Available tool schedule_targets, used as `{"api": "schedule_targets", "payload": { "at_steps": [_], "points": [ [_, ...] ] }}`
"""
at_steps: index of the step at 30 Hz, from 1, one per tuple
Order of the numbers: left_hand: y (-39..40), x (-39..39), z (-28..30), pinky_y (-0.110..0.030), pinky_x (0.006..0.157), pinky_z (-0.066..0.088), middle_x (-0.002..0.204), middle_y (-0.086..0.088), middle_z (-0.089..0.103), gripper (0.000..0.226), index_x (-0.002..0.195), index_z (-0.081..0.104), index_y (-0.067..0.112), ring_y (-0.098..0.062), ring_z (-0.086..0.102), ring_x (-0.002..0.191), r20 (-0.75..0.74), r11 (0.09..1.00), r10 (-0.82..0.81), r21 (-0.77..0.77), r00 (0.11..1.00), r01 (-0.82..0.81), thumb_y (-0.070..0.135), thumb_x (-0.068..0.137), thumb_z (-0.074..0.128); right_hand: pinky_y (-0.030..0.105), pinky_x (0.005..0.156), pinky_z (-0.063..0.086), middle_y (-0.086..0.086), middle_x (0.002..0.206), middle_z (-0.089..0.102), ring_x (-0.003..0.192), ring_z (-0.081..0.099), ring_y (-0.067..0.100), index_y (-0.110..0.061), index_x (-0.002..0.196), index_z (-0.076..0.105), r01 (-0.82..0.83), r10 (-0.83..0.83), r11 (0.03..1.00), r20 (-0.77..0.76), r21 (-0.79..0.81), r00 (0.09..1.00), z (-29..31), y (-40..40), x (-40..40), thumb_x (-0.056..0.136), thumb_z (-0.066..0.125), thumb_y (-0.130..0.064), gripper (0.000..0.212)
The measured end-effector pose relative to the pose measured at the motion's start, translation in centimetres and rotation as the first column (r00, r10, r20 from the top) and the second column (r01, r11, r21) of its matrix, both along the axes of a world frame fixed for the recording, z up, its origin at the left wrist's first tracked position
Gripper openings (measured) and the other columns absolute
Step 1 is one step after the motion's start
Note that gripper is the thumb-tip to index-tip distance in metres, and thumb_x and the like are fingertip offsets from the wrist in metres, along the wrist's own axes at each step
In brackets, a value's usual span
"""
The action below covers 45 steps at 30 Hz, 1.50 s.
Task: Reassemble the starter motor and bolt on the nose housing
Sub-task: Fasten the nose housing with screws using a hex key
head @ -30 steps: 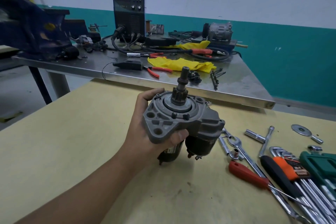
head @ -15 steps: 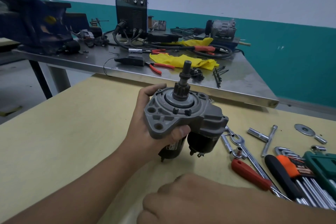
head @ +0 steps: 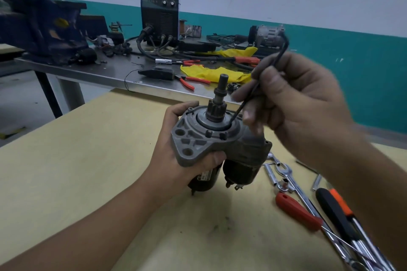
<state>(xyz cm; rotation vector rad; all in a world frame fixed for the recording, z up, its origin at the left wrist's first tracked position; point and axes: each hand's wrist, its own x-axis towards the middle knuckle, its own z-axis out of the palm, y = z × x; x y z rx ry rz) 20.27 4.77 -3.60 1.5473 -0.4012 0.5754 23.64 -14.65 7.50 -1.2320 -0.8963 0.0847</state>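
My left hand (head: pixel 176 160) grips the starter motor (head: pixel 220 149) upright above the yellow table, thumb on the front edge of the grey nose housing (head: pixel 198 141). The pinion gear and shaft (head: pixel 219 99) stick up from the housing. Two dark motor bodies hang below it. My right hand (head: pixel 293 99) pinches a thin black L-shaped hex key (head: pixel 259 79). Its lower tip rests on the housing's top face just right of the pinion. The key's bent end rises above my fingers.
Loose tools lie on the yellow table (head: pixel 88 171) at the right: a red-handled screwdriver (head: pixel 297 211), an orange and black screwdriver (head: pixel 337 209), wrenches and sockets (head: pixel 279 174). Behind stands a steel bench (head: pixel 105 72) with a welder box (head: pixel 159 11), yellow cloth (head: pixel 211 72), red pliers and a blue vise (head: pixel 41 22).
My right hand rose from the bottom edge of the view to the motor's top, now holding the hex key against the housing. The left hand kept the motor nearly still.
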Motion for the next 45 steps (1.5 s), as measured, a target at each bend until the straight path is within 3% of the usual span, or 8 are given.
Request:
{"api": "schedule_targets", "payload": {
  "at_steps": [4,10,16,24,29,34,40,45],
  "points": [
    [0.0,0.0,0.0,-0.018,0.093,0.053,0.121,0.021,0.067,0.081,0.13,0.038,0.016,-0.004,0.067,0.114,-0.001,1.0,-0.004,-0.004,1.0,0.004,0.018,0.063,0.083,0.029,0.046,0.051,0.018,0.08,0.072,0.051,0.064,0.023,-0.014,0.09,0.059,0.057,-0.058,0.998,-0.067,-0.018,0.996,-1.6,1.1,-0.1,0.098,0.052,-0.015,0.011],
    [0.0,-0.1,0.0,-0.013,0.093,0.051,0.122,0.024,0.066,0.079,0.13,0.038,0.015,0.0,0.065,0.115,-0.01,1.0,-0.003,0.018,1.0,0.003,0.015,0.066,0.083,0.028,0.043,0.05,0.016,0.078,0.072,0.05,0.065,0.022,-0.01,0.094,0.059,0.014,-0.017,0.997,-0.033,-0.082,0.999,-1.5,1.0,-0.1,0.098,0.053,-0.013,0.008],
    [0.2,0.0,-0.1,-0.014,0.092,0.052,0.121,0.026,0.065,0.081,0.13,0.039,0.017,-0.001,0.065,0.115,-0.001,1.0,0.005,0.015,1.0,-0.005,0.017,0.062,0.083,0.036,0.057,0.058,0.019,0.092,0.074,0.063,0.07,0.028,-0.019,0.095,0.067,-0.034,0.033,0.998,0.038,0.046,0.999,-1.8,1.0,-0.4,0.096,0.059,-0.021,0.008],
    [0.1,0.0,-0.1,-0.015,0.091,0.052,0.116,0.027,0.064,0.08,0.129,0.04,0.018,0.0,0.065,0.111,0.0,1.0,0.009,0.019,1.0,-0.009,0.021,0.063,0.083,0.036,0.064,0.061,0.021,0.096,0.075,0.074,0.076,0.031,-0.023,0.098,0.068,-0.073,0.077,0.995,0.061,-0.064,0.995,-1.6,1.2,-0.3,0.093,0.061,-0.019,0.008],
    [0.2,0.1,-0.2,-0.014,0.092,0.052,0.119,0.027,0.064,0.081,0.131,0.039,0.018,0.0,0.065,0.113,0.013,1.0,-0.003,0.028,1.0,0.003,0.018,0.064,0.084,0.035,0.057,0.058,0.021,0.094,0.075,0.066,0.073,0.029,-0.021,0.098,0.066,-0.063,0.069,0.995,0.076,-0.074,0.995,-1.5,1.1,-0.4,0.094,0.06,-0.018,0.007],
    [0.1,0.5,-0.4,-0.015,0.095,0.052,0.128,0.024,0.064,0.083,0.135,0.036,0.018,-0.003,0.064,0.12,0.024,0.998,-0.036,0.056,0.999,0.034,0.002,0.069,0.084,0.028,0.042,0.045,0.016,0.075,0.07,0.046,0.055,0.022,-0.016,0.093,0.061,0.096,-0.095,0.995,0.024,-0.011,0.995,-1.8,1.0,-0.4,0.098,0.054,-0.011,0.01],
    [0.3,0.7,-0.5,-0.014,0.095,0.052,0.128,0.025,0.063,0.082,0.135,0.037,0.021,-0.001,0.064,0.119,0.046,0.998,-0.024,0.063,0.999,0.021,0.005,0.07,0.085,0.026,0.039,0.042,0.015,0.079,0.073,0.046,0.058,0.019,-0.024,0.092,0.066,0.097,-0.075,0.984,0.148,-0.149,0.986,-1.5,0.8,-0.4,0.098,0.056,-0.01,0.019],
    [0.2,1.0,-0.8,-0.012,0.094,0.051,0.131,0.027,0.062,0.083,0.135,0.037,0.02,0.002,0.063,0.119,0.076,0.997,-0.018,0.08,0.997,0.011,0.002,0.069,0.085,0.028,0.04,0.045,0.017,0.082,0.074,0.05,0.063,0.023,-0.018,0.095,0.064,0.032,-0.015,0.987,0.107,-0.157,0.994,-1.4,0.3,-0.1,0.094,0.062,-0.017,0.002]
  ]
}}
